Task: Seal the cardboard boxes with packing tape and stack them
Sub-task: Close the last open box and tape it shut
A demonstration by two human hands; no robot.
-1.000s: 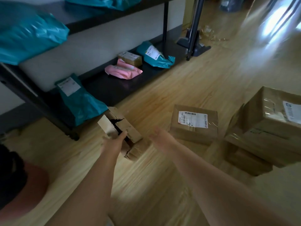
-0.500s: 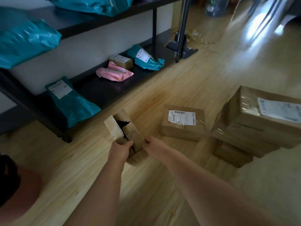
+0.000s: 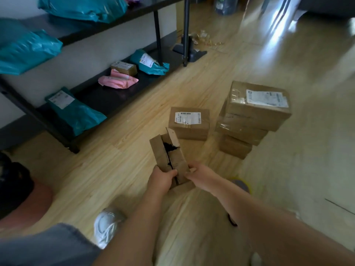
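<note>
A small cardboard box (image 3: 173, 156) with torn, gaping top flaps is held over the wooden floor at the centre. My left hand (image 3: 161, 179) grips its near left end, thumb over the top. My right hand (image 3: 194, 172) grips the near right side. Behind it a sealed box (image 3: 189, 123) with a white label lies on the floor. To the right stands a stack of three taped boxes (image 3: 253, 116), the top one labelled. A yellow-rimmed roll (image 3: 241, 184), perhaps tape, peeks out behind my right forearm.
A black low shelf (image 3: 107, 96) along the left wall carries teal mailers (image 3: 75, 110), a pink mailer (image 3: 118, 81) and a small box (image 3: 124, 67). My white shoe (image 3: 105, 225) and knee are at the bottom left. A black stand base (image 3: 189, 50) sits farther back.
Both hands closed round the open box and lifted it towards me, turning it lengthwise. The view tilted down, bringing my shoe and knee into sight.
</note>
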